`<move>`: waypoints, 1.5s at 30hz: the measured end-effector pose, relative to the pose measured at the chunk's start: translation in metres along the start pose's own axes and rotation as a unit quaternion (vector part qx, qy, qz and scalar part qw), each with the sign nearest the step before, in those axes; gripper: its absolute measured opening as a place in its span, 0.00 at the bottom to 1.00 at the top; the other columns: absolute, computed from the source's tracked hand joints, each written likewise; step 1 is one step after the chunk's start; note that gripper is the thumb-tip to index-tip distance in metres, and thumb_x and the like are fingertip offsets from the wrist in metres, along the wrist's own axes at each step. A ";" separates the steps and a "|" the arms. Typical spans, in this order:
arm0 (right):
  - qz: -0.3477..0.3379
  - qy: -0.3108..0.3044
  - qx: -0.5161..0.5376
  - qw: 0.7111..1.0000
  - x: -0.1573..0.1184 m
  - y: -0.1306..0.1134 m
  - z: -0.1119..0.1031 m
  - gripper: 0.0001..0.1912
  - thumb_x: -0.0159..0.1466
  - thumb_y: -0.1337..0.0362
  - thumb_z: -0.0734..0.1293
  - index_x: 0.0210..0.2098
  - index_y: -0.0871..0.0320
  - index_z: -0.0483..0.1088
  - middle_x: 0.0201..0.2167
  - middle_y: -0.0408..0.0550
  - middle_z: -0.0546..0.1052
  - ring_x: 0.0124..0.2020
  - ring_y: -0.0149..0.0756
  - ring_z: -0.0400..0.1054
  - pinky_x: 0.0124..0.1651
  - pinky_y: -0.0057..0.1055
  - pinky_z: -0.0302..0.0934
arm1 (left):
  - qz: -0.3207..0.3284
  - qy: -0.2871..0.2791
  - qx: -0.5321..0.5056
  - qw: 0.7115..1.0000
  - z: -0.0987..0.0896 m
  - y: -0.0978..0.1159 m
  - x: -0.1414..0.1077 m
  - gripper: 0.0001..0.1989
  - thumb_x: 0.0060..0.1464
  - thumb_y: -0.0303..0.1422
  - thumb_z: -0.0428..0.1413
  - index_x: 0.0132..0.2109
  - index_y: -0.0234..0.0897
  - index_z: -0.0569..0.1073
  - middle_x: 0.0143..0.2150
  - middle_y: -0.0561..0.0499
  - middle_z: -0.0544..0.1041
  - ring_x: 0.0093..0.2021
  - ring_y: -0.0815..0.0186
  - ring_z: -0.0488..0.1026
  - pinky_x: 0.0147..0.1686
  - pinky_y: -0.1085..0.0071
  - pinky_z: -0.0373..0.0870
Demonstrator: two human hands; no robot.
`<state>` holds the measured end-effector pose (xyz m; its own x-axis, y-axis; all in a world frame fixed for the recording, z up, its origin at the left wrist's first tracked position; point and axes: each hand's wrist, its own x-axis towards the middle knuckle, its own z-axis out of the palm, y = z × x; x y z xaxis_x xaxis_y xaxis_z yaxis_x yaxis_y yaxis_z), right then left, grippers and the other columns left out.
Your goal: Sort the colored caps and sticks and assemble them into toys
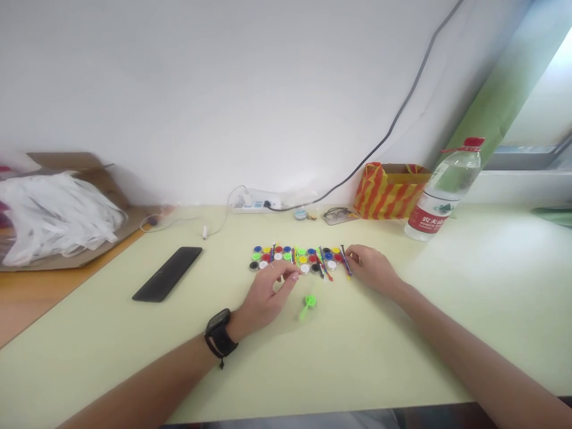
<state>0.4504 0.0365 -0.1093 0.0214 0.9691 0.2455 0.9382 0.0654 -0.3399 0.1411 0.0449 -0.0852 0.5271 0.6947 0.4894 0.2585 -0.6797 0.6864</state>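
Observation:
Rows of small round discs in several colours lie on the table, with thin coloured sticks between them. My left hand (268, 292) wears a ring and reaches to the front row, thumb and fingertips drawn together beside a white disc (304, 269). Whatever lies between those fingertips is too small to make out. My right hand (373, 267) rests at the right end of the rows. Its fingers are curled beside a dark stick (345, 261), and the fingertips are partly hidden. Nearer to me, a green disc (310, 301) stands apart, with a blurred green stick (304, 313) against it.
A black phone-like slab (168, 274) lies to the left. Behind are a power strip (254, 202), a striped bag (388, 192) and a large water bottle (442, 193). A cardboard box (96, 173) with white strips stands at far left.

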 end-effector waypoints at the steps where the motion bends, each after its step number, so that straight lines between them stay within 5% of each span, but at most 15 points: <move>1: -0.003 0.001 0.004 1.000 0.000 0.000 0.000 0.07 0.66 0.67 0.61 0.37 0.53 0.71 0.34 0.45 0.79 0.33 0.38 0.70 0.33 0.31 0.55 | 0.000 -0.001 0.000 1.000 0.000 0.000 0.000 0.09 0.70 0.33 0.52 0.45 0.40 0.77 0.40 0.49 0.79 0.39 0.63 0.73 0.42 0.66 0.69; 10: -0.041 0.072 0.087 0.993 0.000 0.001 -0.005 0.04 0.70 0.65 0.58 0.40 0.53 0.65 0.38 0.48 0.75 0.38 0.40 0.70 0.41 0.36 0.62 | 0.001 -0.002 0.007 1.000 -0.001 0.002 0.001 0.10 0.70 0.34 0.52 0.45 0.40 0.77 0.40 0.49 0.79 0.40 0.63 0.73 0.43 0.66 0.69; 14: -0.105 0.117 0.125 0.980 -0.002 -0.005 -0.009 0.04 0.70 0.64 0.58 0.39 0.53 0.63 0.42 0.52 0.74 0.47 0.45 0.68 0.52 0.41 0.63 | -0.005 0.022 0.023 0.999 -0.008 -0.006 0.005 0.10 0.70 0.35 0.51 0.44 0.39 0.77 0.39 0.50 0.79 0.39 0.64 0.72 0.41 0.66 0.68; 19: -0.127 0.097 0.165 0.973 -0.008 -0.015 -0.010 0.04 0.71 0.65 0.56 0.41 0.52 0.61 0.52 0.55 0.74 0.58 0.46 0.66 0.61 0.45 0.59 | -0.040 0.054 0.032 0.997 -0.013 -0.016 0.009 0.11 0.70 0.37 0.52 0.43 0.38 0.77 0.37 0.51 0.78 0.36 0.65 0.71 0.37 0.68 0.66; 22: -0.103 0.083 0.173 0.976 -0.011 -0.018 -0.011 0.04 0.72 0.64 0.56 0.41 0.52 0.60 0.50 0.54 0.75 0.54 0.45 0.68 0.58 0.44 0.61 | -0.018 0.031 0.021 0.999 -0.011 -0.013 0.009 0.11 0.70 0.37 0.52 0.44 0.39 0.77 0.37 0.51 0.78 0.36 0.65 0.72 0.37 0.69 0.67; 28: -0.051 0.015 0.177 0.983 -0.017 -0.026 -0.015 0.07 0.74 0.59 0.52 0.40 0.51 0.57 0.30 0.45 0.72 0.30 0.40 0.66 0.35 0.36 0.62 | 0.001 0.013 0.021 1.000 -0.008 -0.004 0.006 0.10 0.69 0.35 0.52 0.45 0.39 0.77 0.37 0.51 0.78 0.35 0.65 0.72 0.39 0.69 0.69; 45: -0.065 -0.022 0.085 0.994 -0.012 -0.016 -0.017 0.08 0.69 0.65 0.59 0.38 0.53 0.69 0.32 0.44 0.78 0.32 0.38 0.71 0.36 0.33 0.61 | -0.001 -0.039 0.034 0.999 -0.003 -0.006 0.001 0.11 0.68 0.36 0.53 0.46 0.40 0.79 0.38 0.49 0.80 0.36 0.64 0.74 0.36 0.69 0.70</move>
<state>0.4408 0.0192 -0.0909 -0.1151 0.9588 0.2598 0.8595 0.2272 -0.4578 0.1377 0.0509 -0.0871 0.5875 0.6773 0.4429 0.3122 -0.6946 0.6481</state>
